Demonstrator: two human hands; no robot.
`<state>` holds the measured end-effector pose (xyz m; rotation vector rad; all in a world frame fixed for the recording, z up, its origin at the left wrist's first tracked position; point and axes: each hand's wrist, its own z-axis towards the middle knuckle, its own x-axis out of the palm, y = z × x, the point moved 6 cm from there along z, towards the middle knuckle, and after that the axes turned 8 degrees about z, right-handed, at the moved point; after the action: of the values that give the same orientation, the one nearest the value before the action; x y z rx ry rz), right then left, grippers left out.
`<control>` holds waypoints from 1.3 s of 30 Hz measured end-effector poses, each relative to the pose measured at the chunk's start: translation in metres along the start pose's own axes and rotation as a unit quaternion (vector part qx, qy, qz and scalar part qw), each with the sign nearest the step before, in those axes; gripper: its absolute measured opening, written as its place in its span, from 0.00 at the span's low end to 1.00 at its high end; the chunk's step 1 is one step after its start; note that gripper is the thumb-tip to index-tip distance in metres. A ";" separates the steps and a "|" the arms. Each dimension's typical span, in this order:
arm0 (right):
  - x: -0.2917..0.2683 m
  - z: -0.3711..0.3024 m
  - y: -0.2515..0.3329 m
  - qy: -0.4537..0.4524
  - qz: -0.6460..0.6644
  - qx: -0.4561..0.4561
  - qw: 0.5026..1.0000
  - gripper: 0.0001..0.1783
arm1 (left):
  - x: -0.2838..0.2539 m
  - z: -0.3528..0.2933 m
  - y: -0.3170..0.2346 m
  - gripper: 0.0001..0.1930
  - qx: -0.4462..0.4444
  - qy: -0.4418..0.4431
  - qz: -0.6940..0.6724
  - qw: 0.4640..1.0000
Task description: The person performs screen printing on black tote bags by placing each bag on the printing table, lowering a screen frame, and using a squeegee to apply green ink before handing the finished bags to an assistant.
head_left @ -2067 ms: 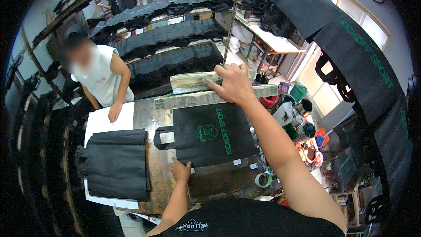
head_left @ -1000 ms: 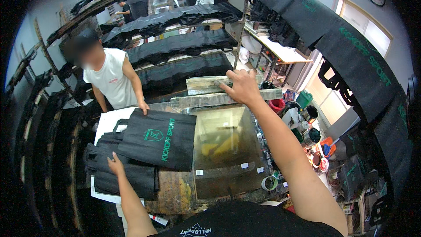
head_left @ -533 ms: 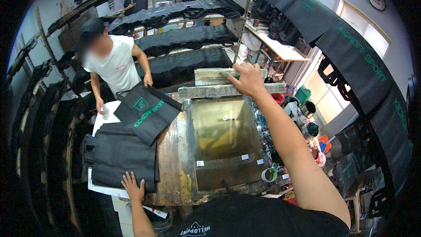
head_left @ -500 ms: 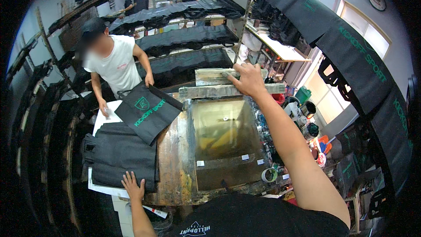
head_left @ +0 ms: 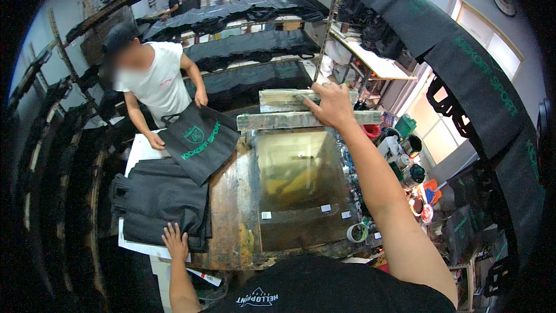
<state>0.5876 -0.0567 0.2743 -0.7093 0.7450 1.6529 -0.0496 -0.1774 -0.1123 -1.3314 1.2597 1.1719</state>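
Note:
My left hand point(head_left: 175, 242) lies flat with fingers spread at the near edge of a stack of black fabric bags point(head_left: 165, 203). My right hand point(head_left: 333, 104) is closed over a paint-stained wooden frame point(head_left: 281, 99); its thumb shows, but most of the fingertips are hidden. Just below it runs a long wooden bar point(head_left: 272, 120). Before me lies a glossy, yellowish panel point(head_left: 298, 165) with a dark lower band and small white tabs. Across the stack, a person in a white sleeveless shirt point(head_left: 165, 72) holds a black bag with a green print point(head_left: 202, 142) by its upper edge.
Beneath everything spreads a stained worktable point(head_left: 229, 220). Paint pots point(head_left: 412, 175), a green jug point(head_left: 405, 124) and a tape roll point(head_left: 357, 232) crowd its right side. Racks of black bags point(head_left: 249, 49) surround us, and printed bags hang at the right point(head_left: 469, 69). Other people stand far back.
The co-worker has drawn the printed bag slightly away from the stack and brought the other hand to its edge. My hands keep their places; the view has shifted a little.

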 end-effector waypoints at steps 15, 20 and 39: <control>-0.005 0.005 0.000 0.024 0.004 0.017 1.000 0.26 | -0.065 0.055 -0.118 0.31 0.085 0.161 -0.087 0.980; 0.008 0.012 -0.007 0.008 0.011 0.002 1.000 0.27 | -0.036 0.072 -0.307 0.32 0.160 0.250 -0.102 0.950; 0.012 0.020 -0.010 0.037 -0.026 0.020 0.999 0.35 | 0.033 -0.012 -0.435 0.48 0.447 -0.021 -0.028 0.894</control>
<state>0.5935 -0.0321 0.2765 -0.7598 0.8039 1.5675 0.3860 -0.1745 -0.1372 -0.6317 1.4510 0.4384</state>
